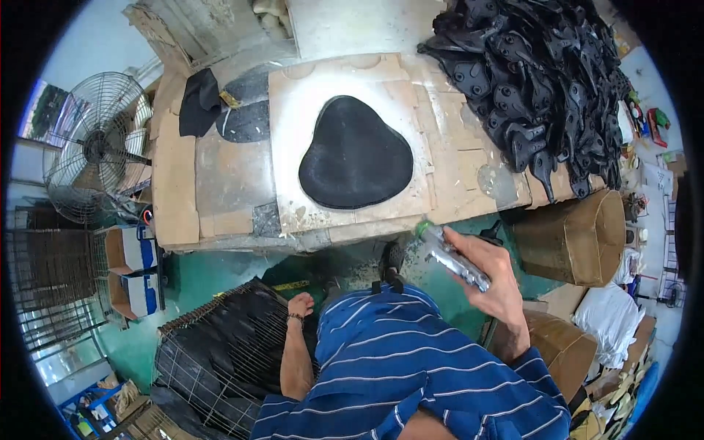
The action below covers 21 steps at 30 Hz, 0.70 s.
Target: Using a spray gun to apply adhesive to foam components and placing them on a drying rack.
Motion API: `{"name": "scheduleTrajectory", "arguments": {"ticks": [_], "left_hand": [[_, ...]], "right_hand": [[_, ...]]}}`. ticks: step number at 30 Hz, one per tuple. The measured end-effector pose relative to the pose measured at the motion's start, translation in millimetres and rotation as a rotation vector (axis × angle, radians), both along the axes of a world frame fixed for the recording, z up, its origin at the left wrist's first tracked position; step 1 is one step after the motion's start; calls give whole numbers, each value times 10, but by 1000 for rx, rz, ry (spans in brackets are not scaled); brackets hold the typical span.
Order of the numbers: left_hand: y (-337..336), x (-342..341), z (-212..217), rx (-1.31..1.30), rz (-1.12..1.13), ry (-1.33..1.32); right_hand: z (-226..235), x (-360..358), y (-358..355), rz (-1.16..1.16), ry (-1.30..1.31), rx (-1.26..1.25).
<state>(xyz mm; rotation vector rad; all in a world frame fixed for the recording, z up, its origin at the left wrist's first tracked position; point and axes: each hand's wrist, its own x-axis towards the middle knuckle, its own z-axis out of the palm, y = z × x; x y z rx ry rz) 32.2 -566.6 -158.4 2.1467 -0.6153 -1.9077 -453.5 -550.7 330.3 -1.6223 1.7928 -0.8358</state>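
The right hand [493, 275] is clenching a spray can [451, 257] with a green tip, its grip wrapped round the can's body, holding it tilted just off the near edge of the tabletop [220, 183]. On a white-sprayed cardboard sheet [411, 198] on that tabletop, a black saddle-shaped pad [356, 154] is lying flat, near the can's tip. The left hand [299, 304] is hanging low beside a wire crate [213, 359] of black pieces, fingers curled loosely and grasping nothing.

Two open cardboard boxes [130, 271] with blue-and-white sides stand stacked on the floor, left of the worktable [176, 183].
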Motion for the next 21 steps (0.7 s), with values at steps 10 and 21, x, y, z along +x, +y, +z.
{"name": "scheduleTrajectory", "arguments": {"ticks": [10,21], "left_hand": [[351,-46,23,132,-28,-134],[31,-94,-241,99,-70,-2]], "right_hand": [[-127,-46,-40,-214,104,-139],[82,58,389,-184,59,42]]}}
